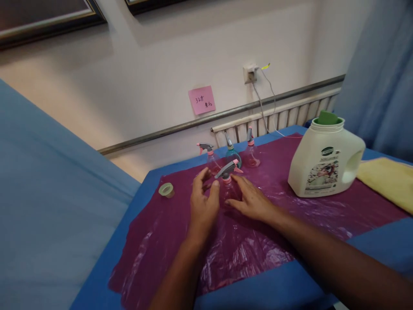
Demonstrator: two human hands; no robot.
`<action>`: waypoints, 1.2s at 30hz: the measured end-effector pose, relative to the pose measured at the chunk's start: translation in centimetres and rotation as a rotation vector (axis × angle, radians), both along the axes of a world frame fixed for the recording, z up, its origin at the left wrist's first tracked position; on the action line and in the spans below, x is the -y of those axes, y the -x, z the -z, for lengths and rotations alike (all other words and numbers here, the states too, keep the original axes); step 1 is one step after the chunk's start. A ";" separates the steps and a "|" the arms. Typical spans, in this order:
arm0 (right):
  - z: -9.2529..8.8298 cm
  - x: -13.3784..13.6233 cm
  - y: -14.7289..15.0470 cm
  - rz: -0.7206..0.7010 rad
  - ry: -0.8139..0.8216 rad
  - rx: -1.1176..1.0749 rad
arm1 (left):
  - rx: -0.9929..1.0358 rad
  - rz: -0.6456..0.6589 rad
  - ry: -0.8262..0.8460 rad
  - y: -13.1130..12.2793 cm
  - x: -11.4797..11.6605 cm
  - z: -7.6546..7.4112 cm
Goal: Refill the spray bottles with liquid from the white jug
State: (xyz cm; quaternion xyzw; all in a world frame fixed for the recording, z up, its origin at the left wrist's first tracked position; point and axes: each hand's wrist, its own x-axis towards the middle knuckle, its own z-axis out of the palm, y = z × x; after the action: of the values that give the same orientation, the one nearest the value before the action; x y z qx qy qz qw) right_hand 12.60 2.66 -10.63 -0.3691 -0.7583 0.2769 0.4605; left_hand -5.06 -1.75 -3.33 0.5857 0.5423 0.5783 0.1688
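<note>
A clear spray bottle [228, 189] with a grey and pink trigger head stands upright between my hands. My right hand [251, 199] curves round its right side, thumb in front and fingers behind. My left hand [204, 199] is just left of the bottle, thumb and fingers apart, holding nothing. Behind them stand a clear bottle with a pink collar [213, 162], a teal spray bottle [233, 157] and another clear pink-collared one [252, 156]. To the left, a small translucent cup [166, 190] rests on the purple plastic sheet [167, 241].
A big cream jug [318, 168] with something green in its mouth stands at the right, a yellow cloth [387, 178] beyond it. Blue cloth covers the table [258, 288]. Behind are a radiator [290, 114], a wall socket [250, 74] with cables, and a pink note [201, 100].
</note>
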 end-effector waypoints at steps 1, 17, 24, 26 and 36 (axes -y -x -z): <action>-0.5 0.4 -0.5 0.012 -0.018 0.004 | 0.011 -0.026 -0.010 0.1 0.8 0.1; -3.0 4.0 -1.4 -0.175 0.516 -0.110 | 0.371 0.255 0.634 -1.8 4.5 3.0; -3.4 3.8 -1.8 -0.176 0.519 -0.088 | 0.285 0.257 0.607 -1.0 4.8 2.7; -3.3 3.9 -1.8 -0.179 0.507 -0.073 | 0.273 0.277 0.602 -1.1 4.8 2.8; -3.3 3.9 -1.7 -0.173 0.502 -0.076 | 0.213 0.279 0.584 -0.7 4.9 3.5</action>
State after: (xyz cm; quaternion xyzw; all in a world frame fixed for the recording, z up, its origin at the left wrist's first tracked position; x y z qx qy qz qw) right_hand 14.32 -1.28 -7.36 -0.3948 -0.6771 0.5081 0.3571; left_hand -4.31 -6.61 -6.83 0.5174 0.5790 0.4278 0.4626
